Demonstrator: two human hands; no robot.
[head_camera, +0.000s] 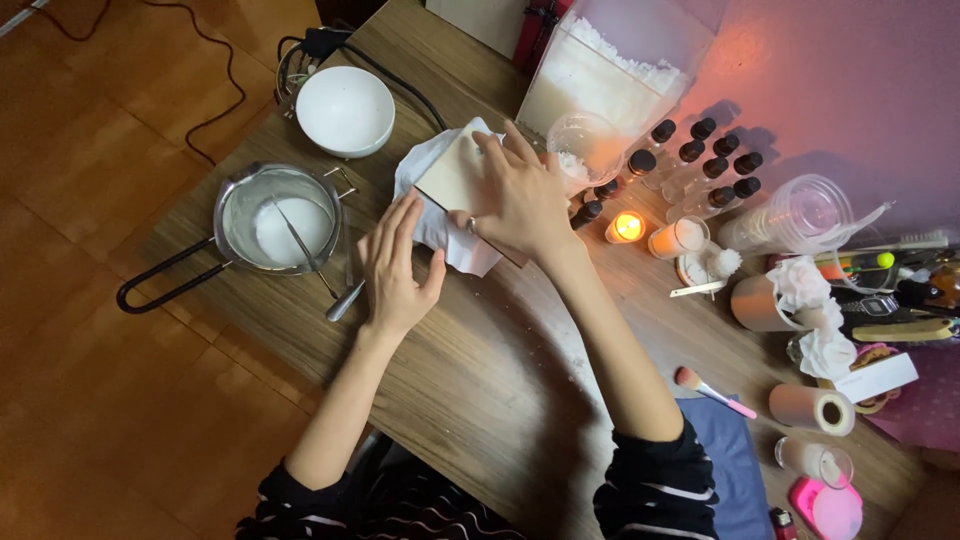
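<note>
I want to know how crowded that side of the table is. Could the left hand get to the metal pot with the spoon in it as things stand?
Probably yes. The left hand lies open beside the metal pot, and only the spoon handle sits between them.

A wooden table (480, 400) carries a bowl (345, 110) at eleven o'clock, a pot (275, 220) at nine, a lit candle (626, 228) near centre, a tape roll (812, 408) at four.
</note>
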